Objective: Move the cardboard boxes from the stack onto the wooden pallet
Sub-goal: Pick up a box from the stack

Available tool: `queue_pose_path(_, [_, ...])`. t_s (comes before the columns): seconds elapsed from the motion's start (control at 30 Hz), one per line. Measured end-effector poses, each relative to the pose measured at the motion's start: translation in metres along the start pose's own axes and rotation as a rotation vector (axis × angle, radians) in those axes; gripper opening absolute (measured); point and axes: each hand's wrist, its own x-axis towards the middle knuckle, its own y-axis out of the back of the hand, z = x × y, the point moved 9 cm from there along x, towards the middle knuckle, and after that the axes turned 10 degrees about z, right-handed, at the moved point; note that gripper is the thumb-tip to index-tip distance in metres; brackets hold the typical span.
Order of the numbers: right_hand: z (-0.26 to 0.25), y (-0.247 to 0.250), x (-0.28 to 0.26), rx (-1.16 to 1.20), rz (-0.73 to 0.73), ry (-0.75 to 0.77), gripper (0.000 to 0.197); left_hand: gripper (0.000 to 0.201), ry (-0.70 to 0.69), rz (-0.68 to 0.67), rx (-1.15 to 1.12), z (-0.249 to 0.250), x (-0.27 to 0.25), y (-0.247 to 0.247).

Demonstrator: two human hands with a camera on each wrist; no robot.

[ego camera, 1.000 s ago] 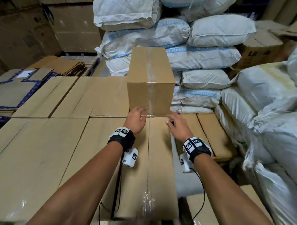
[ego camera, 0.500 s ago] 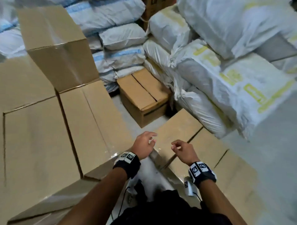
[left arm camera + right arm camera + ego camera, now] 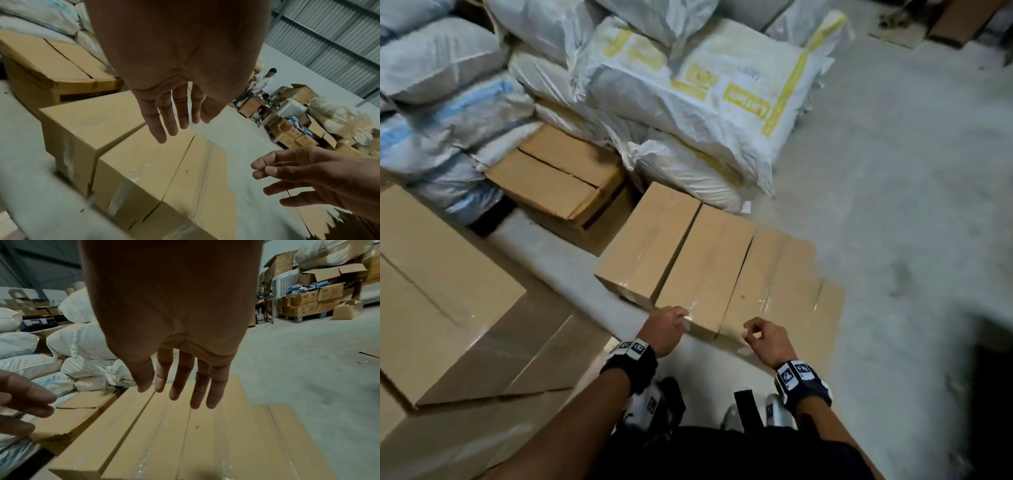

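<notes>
Your left hand (image 3: 666, 327) sits at lower centre of the head view, over the near edge of a row of taped cardboard boxes (image 3: 709, 263) lying side by side on the grey concrete floor (image 3: 893, 205). In the left wrist view its fingers (image 3: 162, 126) reach out nearly straight above the box tops; whether they touch the cardboard cannot be told, and they grip nothing. Your right hand (image 3: 768, 339) is just to the right of it, also over the near edge of the row. From the head view its fingers look loosely curled; from the right wrist view the fingers (image 3: 199, 386) hang long and relaxed over the boxes — empty, closed on nothing.

The boxes in the row press flank to flank, clear tape glinting along their top seams. At the left edge of the head view the taller stack of cardboard boxes (image 3: 438, 294) fills the lower left corner, set apart from the row by a strip of floor. In the upper half lie piled white sacks (image 3: 688, 85), some printed yellow, others striped blue, and between them and the row sits an untaped carton (image 3: 558, 181) with its flaps meeting at a dark seam.

No pallet can be made out under the row.
</notes>
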Motion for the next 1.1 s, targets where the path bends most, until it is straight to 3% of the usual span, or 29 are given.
queue_pose_path(0.3, [0.125, 0.032, 0.005, 0.009, 0.016, -0.03, 0.037, 0.032, -0.074, -0.107, 0.043, 0.075, 0.022, -0.103])
queue_pose_path(0.5, [0.175, 0.028, 0.052, -0.01, 0.059, -0.026, 0.046, 0.042, -0.13, -0.195, 0.15, 0.089, 0.092, -0.159])
queue_pose_path(0.67, [0.223, -0.004, 0.125, -0.061, 0.111, 0.007, 0.058, 0.05, -0.233, -0.171, 0.172, 0.077, 0.17, -0.219])
queue_pose_path(0.83, [0.264, -0.047, 0.208, -0.086, 0.219, 0.019, 0.082, 0.066, -0.213, -0.214, 0.168, 0.027, 0.237, -0.297])
queue_pose_path(0.97, [0.295, -0.093, 0.264, -0.172, 0.276, 0.004, 0.074, 0.076, -0.235, -0.165, 0.226, -0.008, 0.28, -0.338])
queue_pose_path(1.1, [0.308, -0.106, 0.289, -0.213, 0.384, -0.009, 0.065, 0.076, -0.372, -0.041, 0.36, -0.018, 0.312, -0.359])
